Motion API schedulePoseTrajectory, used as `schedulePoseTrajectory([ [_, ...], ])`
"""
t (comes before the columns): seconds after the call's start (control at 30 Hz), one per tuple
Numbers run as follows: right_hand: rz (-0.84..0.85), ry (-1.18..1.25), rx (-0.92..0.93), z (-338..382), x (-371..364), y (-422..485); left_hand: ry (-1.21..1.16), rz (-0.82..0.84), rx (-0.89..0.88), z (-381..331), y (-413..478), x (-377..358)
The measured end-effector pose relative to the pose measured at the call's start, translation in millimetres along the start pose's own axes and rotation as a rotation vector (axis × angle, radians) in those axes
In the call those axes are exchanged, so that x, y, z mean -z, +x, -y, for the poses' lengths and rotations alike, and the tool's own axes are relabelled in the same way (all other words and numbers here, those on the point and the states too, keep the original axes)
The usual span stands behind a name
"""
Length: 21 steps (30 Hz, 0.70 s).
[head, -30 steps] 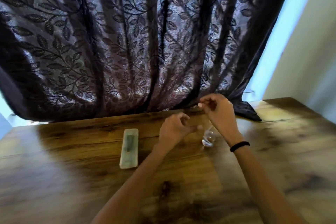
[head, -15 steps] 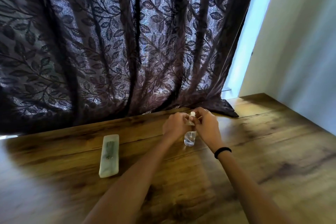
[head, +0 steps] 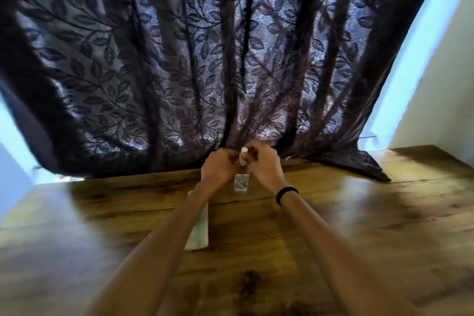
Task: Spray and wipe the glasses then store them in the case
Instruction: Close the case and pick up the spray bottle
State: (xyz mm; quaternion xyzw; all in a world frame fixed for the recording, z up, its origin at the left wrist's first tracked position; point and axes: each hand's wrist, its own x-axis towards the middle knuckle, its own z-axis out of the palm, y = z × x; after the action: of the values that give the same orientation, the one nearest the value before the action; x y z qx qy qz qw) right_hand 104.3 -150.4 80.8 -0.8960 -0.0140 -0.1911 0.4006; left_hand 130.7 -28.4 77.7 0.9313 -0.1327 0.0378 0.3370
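text: none legible | spray bottle (head: 241, 182): no readable label | case (head: 198, 228): no markings

Daylight is admitted from behind the dark leaf-patterned curtain (head: 205, 59), and bright blue-white strips are seen at both its edges. The scene is otherwise dim. Soft glare is thrown on the wooden worktop (head: 359, 213) left and right, while a broad shadow is cast below the curtain. Motion blur is spread throughout, and straight lines are bent near the frame edges.
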Motion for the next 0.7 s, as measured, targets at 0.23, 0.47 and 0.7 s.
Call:
schedulePoseTrajectory([
  [0.23, 0.114, 0.051, 0.007, 37.9, -56.0, 24.9, 0.034, -0.147, 0.181, 49.1, 1.1, 33.7],
  [0.47, 0.178, 0.043, 0.016, 42.7, -76.5, 25.3, 0.03, -0.173, 0.224, 67.4, -3.3, 32.3],
  [0.7, 0.172, 0.089, 0.006, 37.4, -74.4, 24.5, 0.041, -0.135, 0.156, 71.7, -7.7, 36.7],
])
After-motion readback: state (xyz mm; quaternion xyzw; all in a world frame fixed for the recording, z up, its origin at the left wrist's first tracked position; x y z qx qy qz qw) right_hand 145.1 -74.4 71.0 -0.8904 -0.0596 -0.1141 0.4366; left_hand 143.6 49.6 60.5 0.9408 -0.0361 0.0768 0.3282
